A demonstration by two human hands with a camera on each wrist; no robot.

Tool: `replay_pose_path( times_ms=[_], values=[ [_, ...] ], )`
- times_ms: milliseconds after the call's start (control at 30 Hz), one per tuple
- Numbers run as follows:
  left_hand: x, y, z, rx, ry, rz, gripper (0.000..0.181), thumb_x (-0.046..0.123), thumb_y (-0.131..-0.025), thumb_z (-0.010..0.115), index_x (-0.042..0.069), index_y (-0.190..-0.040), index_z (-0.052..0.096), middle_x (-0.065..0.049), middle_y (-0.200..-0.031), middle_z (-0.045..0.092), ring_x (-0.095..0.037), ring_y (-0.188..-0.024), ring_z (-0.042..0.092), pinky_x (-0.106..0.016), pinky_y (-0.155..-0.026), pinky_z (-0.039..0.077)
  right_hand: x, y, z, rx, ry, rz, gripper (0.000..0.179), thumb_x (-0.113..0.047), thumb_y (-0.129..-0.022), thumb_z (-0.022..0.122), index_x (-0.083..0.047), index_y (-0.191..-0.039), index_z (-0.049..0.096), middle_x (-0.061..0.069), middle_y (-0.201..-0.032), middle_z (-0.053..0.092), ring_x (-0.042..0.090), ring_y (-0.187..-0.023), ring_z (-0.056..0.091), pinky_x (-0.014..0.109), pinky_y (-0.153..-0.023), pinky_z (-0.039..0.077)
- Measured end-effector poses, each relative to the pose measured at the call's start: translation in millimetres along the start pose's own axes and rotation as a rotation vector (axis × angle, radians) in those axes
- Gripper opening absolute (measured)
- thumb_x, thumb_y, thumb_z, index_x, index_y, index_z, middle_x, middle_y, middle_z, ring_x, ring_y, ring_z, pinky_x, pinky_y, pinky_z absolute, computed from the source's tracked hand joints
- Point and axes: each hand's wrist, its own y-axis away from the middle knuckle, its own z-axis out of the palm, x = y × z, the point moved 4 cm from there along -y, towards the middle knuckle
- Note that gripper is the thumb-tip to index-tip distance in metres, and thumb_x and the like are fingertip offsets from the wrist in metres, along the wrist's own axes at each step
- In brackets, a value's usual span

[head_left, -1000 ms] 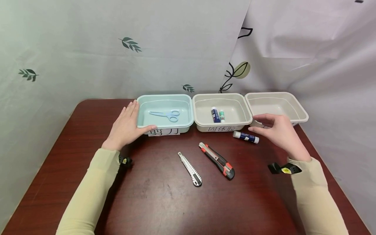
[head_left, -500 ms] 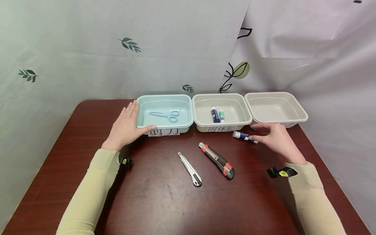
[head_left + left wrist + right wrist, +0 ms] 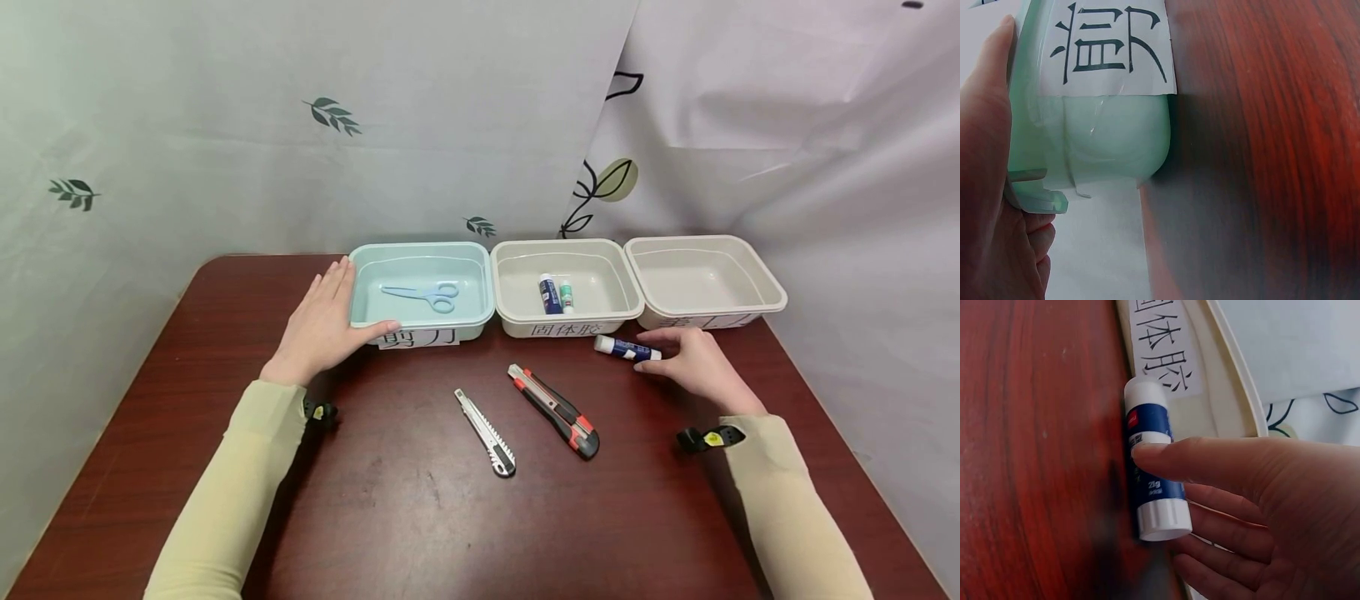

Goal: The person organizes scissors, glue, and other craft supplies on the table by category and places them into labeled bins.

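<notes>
Head view: the right hand pinches a blue-and-white glue stick between thumb and fingers, toward the far right corner of the table, just before the middle bin. Along the far edge, the left hand, fingers straight, rests on the light-blue bin holding scissors. A silver cutter and red-and-black cutter lie nearer the near edge.

Soft, even light fills the head view, with a pale sheen on the table toward its near edge and dark shadows along the inner sides of the left sleeve and right sleeve. Shadow darkens beneath the bluish-green bin; the right wrist view looks dimmer, small print on the glue stick soft.
</notes>
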Motion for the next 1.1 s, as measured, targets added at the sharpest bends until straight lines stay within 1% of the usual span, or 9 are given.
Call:
replay_pose_path(
  times_ms=[167,300,500,633,733,933,1100],
  values=[
    [-0.1,0.6,-0.3,-0.004,0.0,-0.001,0.121,0.08,-0.087,0.055,-0.005,-0.16,0.01,-0.02,-0.168,0.009,-0.029,-0.155,0.005,-0.042,-0.125,0.001,5,-1.3,2,-0.008,0.0,0.015,0.043,-0.02,-0.083,0.086,-0.003,-0.121,0.074,0.018,-0.115,0.071,0.032,-0.107,0.061,0.047,-0.089,0.048],
    [0.3,1.4,-0.7,-0.005,0.0,-0.001,0.121,0.079,-0.087,0.055,-0.005,-0.16,0.01,-0.02,-0.168,0.009,-0.029,-0.155,0.004,-0.043,-0.125,0.001,7,-2.5,3,-0.008,0.005,0.011,0.04,-0.017,-0.083,0.085,-0.003,-0.119,0.075,0.02,-0.115,0.071,0.034,-0.107,0.06,0.047,-0.089,0.047],
    [0.4,1.6,-0.8,0.0,0.0,0.004,0.121,0.08,-0.086,0.055,-0.006,-0.16,0.011,-0.021,-0.167,0.01,-0.031,-0.155,0.006,-0.043,-0.125,0.002,10,-4.5,3,-0.008,0.016,0.004,0.037,-0.014,-0.082,0.084,-0.003,-0.117,0.076,0.016,-0.108,0.072,0.028,-0.095,0.062,0.04,-0.08,0.049],
    [0.5,1.7,-1.0,0.005,-0.001,0.006,0.121,0.08,-0.086,0.056,-0.006,-0.16,0.012,-0.022,-0.167,0.012,-0.033,-0.154,0.008,-0.043,-0.125,0.002,12,-5.7,4,-0.005,0.017,0.005,0.033,-0.014,-0.082,0.085,-0.004,-0.113,0.078,0.012,-0.103,0.073,0.025,-0.09,0.063,0.035,-0.075,0.05],
    [0.7,1.8,-1.0,0.006,-0.001,0.006,0.121,0.08,-0.086,0.056,-0.006,-0.16,0.012,-0.022,-0.167,0.012,-0.034,-0.154,0.01,-0.043,-0.125,0.002,12,-5.7,4,-0.003,0.017,0.003,0.029,-0.014,-0.082,0.085,-0.005,-0.109,0.079,0.01,-0.101,0.072,0.024,-0.089,0.061,0.034,-0.074,0.049],
    [1.2,1.8,-1.2,0.001,0.001,0.007,0.121,0.079,-0.086,0.056,-0.005,-0.16,0.011,-0.022,-0.167,0.011,-0.034,-0.154,0.01,-0.044,-0.125,0.004,11,-5.3,4,-0.01,0.016,0.002,0.028,-0.016,-0.083,0.085,-0.006,-0.108,0.079,0.007,-0.097,0.071,0.023,-0.085,0.06,0.033,-0.071,0.048],
    [0.8,1.3,-1.6,0.0,-0.004,0.005,0.122,0.08,-0.086,0.056,-0.006,-0.16,0.012,-0.022,-0.167,0.011,-0.035,-0.154,0.01,-0.045,-0.125,0.005,10,-3.9,3,-0.004,0.015,-0.004,0.029,-0.019,-0.085,0.085,-0.006,-0.109,0.078,0.01,-0.101,0.072,0.025,-0.091,0.061,0.037,-0.077,0.048]
  ],
)
